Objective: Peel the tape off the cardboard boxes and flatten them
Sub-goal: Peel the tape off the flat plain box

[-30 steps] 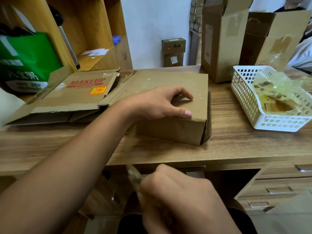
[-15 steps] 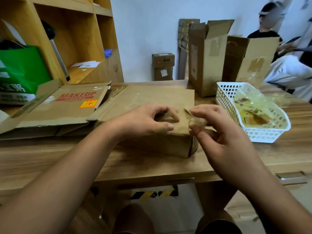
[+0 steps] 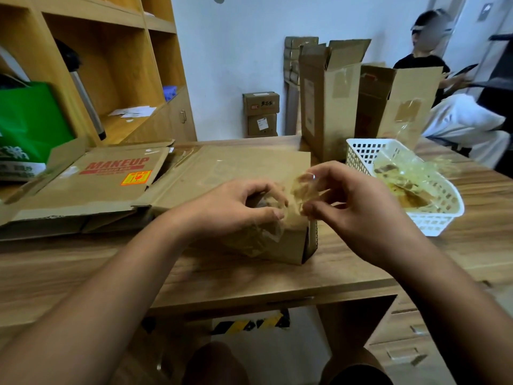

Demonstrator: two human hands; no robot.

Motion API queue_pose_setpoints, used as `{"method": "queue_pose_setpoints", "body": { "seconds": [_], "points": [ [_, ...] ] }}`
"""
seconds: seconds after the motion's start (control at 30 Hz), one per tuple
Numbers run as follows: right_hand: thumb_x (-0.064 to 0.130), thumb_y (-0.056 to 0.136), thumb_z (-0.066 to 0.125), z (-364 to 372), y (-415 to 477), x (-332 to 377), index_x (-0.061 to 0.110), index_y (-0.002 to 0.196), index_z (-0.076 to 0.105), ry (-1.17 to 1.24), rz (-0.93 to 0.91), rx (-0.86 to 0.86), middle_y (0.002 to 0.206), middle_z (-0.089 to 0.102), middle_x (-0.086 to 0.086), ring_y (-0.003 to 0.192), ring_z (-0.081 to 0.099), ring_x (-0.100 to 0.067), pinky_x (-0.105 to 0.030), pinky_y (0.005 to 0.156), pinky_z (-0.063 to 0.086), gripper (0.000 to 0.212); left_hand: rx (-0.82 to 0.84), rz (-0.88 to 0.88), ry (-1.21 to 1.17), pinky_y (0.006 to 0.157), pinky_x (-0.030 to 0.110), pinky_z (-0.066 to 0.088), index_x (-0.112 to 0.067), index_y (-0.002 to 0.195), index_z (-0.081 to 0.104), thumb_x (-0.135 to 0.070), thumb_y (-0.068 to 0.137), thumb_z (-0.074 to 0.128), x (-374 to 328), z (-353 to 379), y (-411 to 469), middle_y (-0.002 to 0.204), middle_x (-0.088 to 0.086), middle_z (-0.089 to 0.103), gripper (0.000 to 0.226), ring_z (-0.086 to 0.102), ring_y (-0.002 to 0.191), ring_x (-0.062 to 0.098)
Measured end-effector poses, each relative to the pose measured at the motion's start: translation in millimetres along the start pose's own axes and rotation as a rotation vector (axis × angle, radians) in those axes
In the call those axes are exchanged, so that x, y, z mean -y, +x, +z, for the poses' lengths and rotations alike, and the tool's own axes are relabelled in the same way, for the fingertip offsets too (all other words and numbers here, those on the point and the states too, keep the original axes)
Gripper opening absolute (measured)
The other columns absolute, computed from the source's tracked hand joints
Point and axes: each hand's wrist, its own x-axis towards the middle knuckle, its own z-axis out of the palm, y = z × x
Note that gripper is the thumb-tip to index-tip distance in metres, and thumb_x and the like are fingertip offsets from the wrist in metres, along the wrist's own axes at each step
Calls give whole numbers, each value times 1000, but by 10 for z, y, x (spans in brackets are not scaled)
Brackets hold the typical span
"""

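Observation:
A flat brown cardboard box (image 3: pixel 230 173) lies in the middle of the wooden desk (image 3: pixel 347 262). Above its near right corner both hands work a crumpled strip of clear tape (image 3: pixel 301 194). My right hand (image 3: pixel 358 209) pinches the wad between thumb and fingers. My left hand (image 3: pixel 236 209) rests on the box with curled fingers and pinches the tape's other end, which trails down the box's front face. A flattened box printed "MAKEUP" (image 3: pixel 111 179) lies to the left.
A white plastic basket (image 3: pixel 433 223) holding peeled tape stands at the right. Two tall open boxes (image 3: pixel 324 107) stand behind it. Wooden shelves and a green bag (image 3: pixel 25 126) are at the left. A seated person (image 3: pixel 433 62) is at the far right.
My right hand rose from below the desk edge with the tape and met my left hand over the box corner. The camera view tilted upward.

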Motion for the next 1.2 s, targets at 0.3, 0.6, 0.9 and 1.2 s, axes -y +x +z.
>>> {"method": "queue_pose_setpoints", "body": {
  "seconds": [0.3,0.6,0.9,1.2],
  "points": [
    [14,86,77,92,36,-31,42,113,65,-70,-47,11,89,68,14,77,63,-8,-31,70,55,40,-8,-22,-48,74,15,43,-45,106,64,-63,73,64,-33,8,-17,96,-30,66,37,62,90,-9],
    [76,75,59,56,-26,-34,45,110,70,83,11,196,126,46,22,111,51,7,-13,83,46,48,-21,-23,-24,93,27,47,-43,120,64,-62,82,65,3,21,11,130,-23,61,43,58,114,-2],
    [59,79,64,118,-32,-24,51,105,70,-143,-111,15,108,63,30,116,41,-7,-47,100,40,29,-29,-2,-20,88,16,40,-41,113,67,-46,87,70,39,23,42,131,-26,59,27,55,115,-8],
    [45,87,69,18,17,-4,41,96,75,9,-49,-159,116,48,14,119,41,-7,-16,94,36,11,-49,23,59,83,13,44,-52,110,64,-64,72,64,107,22,56,120,-32,61,39,56,109,-9]
  ]
}}
